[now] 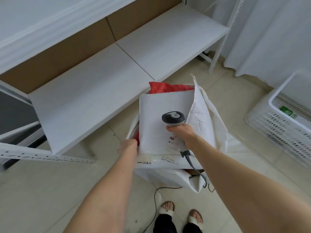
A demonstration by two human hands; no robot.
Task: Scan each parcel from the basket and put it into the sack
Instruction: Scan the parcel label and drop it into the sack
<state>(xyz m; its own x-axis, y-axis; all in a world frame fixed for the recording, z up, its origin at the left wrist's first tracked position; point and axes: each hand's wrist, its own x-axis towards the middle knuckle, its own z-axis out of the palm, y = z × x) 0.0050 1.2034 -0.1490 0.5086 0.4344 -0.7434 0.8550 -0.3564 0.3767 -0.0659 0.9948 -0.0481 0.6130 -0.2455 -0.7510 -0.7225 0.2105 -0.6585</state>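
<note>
A flat white mailer parcel (154, 118) lies over the open mouth of the white sack (210, 118) on the floor. My left hand (128, 145) grips the parcel's near left edge. My right hand (180, 132) holds a grey and black barcode scanner (173, 117) by its handle, its head over the parcel's face just above a printed label (173, 142). Red parcels (166, 87) show inside the sack behind and beneath the white one. The white plastic basket (277, 118) stands at the right, with a green-labelled item (288, 112) inside.
A white metal shelf unit (94, 91) with cardboard backing runs along the left and back. The scanner's cable (157, 195) trails across the tiled floor near my sandalled feet (181, 214). A white curtain (269, 34) hangs at the back right.
</note>
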